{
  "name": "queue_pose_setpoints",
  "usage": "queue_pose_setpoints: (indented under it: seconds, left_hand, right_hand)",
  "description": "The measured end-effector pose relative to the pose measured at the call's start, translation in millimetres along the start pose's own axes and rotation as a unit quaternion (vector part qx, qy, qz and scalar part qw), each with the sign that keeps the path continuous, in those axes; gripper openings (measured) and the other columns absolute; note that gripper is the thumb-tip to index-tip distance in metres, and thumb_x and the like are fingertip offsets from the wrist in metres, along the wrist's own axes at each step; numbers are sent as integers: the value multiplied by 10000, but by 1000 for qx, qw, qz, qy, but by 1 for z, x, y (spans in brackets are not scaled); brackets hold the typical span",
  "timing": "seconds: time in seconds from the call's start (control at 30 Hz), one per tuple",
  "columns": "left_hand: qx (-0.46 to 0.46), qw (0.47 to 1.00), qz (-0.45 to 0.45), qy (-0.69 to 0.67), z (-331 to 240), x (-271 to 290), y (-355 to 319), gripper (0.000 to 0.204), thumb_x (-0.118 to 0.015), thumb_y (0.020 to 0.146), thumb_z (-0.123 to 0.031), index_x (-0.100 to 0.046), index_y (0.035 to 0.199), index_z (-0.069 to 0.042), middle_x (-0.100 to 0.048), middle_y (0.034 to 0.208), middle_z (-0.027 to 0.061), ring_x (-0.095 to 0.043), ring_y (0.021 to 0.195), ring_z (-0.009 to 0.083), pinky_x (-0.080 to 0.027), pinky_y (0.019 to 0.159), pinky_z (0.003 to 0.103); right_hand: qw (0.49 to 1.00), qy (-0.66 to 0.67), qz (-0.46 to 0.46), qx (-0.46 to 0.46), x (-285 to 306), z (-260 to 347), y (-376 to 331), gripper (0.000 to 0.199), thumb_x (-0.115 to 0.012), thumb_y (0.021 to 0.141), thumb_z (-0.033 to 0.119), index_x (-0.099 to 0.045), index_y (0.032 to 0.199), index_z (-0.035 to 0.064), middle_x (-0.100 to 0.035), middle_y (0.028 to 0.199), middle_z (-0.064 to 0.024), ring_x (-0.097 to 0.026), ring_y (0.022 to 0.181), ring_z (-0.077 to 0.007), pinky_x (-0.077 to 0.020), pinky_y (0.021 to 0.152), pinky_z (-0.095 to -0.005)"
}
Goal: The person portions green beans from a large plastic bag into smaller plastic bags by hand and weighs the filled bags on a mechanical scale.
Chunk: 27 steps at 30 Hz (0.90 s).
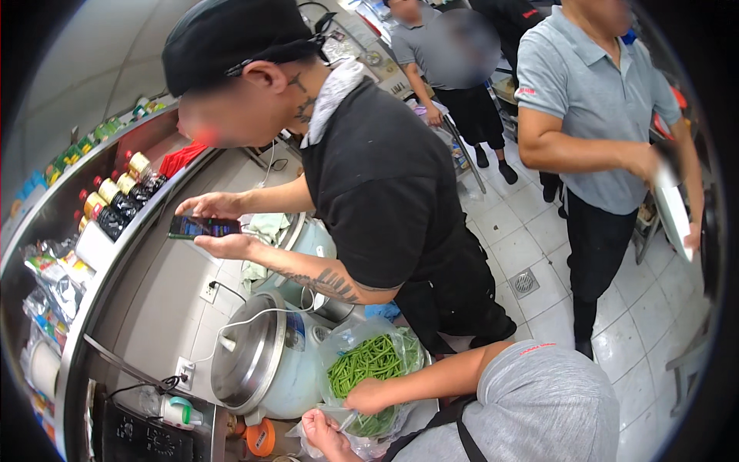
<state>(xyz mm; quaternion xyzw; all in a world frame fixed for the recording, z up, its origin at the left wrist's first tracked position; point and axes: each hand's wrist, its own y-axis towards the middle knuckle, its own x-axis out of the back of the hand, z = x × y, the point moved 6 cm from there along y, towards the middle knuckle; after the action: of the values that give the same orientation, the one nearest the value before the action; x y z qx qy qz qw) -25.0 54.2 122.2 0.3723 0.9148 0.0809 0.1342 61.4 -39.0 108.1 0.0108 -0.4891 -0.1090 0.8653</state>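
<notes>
A clear plastic bag [329, 366] full of long green beans [366, 363] stands open at the lower middle. My right hand [371, 396] reaches across its near side, fingers closed on what looks like a gathered strip of the bag's plastic. Just left of it and lower, my left hand [325, 433] is also closed, pinching thin clear plastic near the bag's edge. Darker green leaves or beans [377, 423] show through the plastic beneath my right forearm. The fingertips of both hands are partly hidden.
A large lidded cooker [246, 350] stands left of the bag, its white cord crossing above. An orange-lidded jar [260, 437] sits below. A co-worker in black [385, 177] holds a phone [204, 226]; another in grey [593, 115] carries a white plate-like object [673, 212]. Bottles [115, 202] line a shelf.
</notes>
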Motion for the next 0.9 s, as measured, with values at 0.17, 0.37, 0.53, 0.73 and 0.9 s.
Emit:
queue_pose_setpoints:
  seconds: [0.17, 0.37, 0.53, 0.73, 0.9]
  left_hand:
    - [-75, 996, 18, 45, -8, -10, -10, 217, -459, 813, -140, -406, 999, -42, -488, 865, 65, -488, 724, 101, -409, 599, 210]
    - [-84, 989, 41, 110, 21, -28, -39, 127, -479, 788, -50, -439, 901, -10, -520, 816, 80, -504, 722, 138, -422, 669, 261]
    - [-10, 992, 56, 116, 26, -33, -45, 243, -509, 779, -70, -491, 994, 43, -531, 961, 78, -488, 861, 157, -390, 768, 278]
    - [44, 975, -16, 218, 41, 1, -45, 227, -487, 805, -122, -498, 961, 43, -532, 917, 80, -490, 841, 154, -392, 742, 275]
    - [0, 984, -178, -18, 7, -1, -48, 200, -481, 802, -115, -477, 954, 15, -515, 915, 77, -490, 818, 164, -404, 727, 298]
  right_hand:
    - [986, 60, -154, -2, 28, -11, -17, 164, -494, 663, 86, -570, 808, 97, -582, 750, -128, -568, 701, -323, -433, 579, -424]
    - [954, 97, -280, 35, 55, -5, -33, 113, -497, 671, 113, -526, 775, 81, -567, 719, -112, -563, 689, -315, -439, 563, -417]
    - [966, 71, -239, 74, 46, 12, -37, 135, -531, 686, 185, -560, 771, 85, -574, 703, -135, -562, 670, -330, -442, 593, -421]
    - [952, 63, -287, 85, 72, 10, -45, 196, -582, 709, 282, -557, 776, 99, -575, 698, -119, -557, 639, -315, -440, 571, -398]
    - [939, 210, -251, 107, 71, -6, -41, 511, -670, 640, 372, -519, 1039, 92, -591, 775, -117, -573, 677, -226, -450, 623, -325]
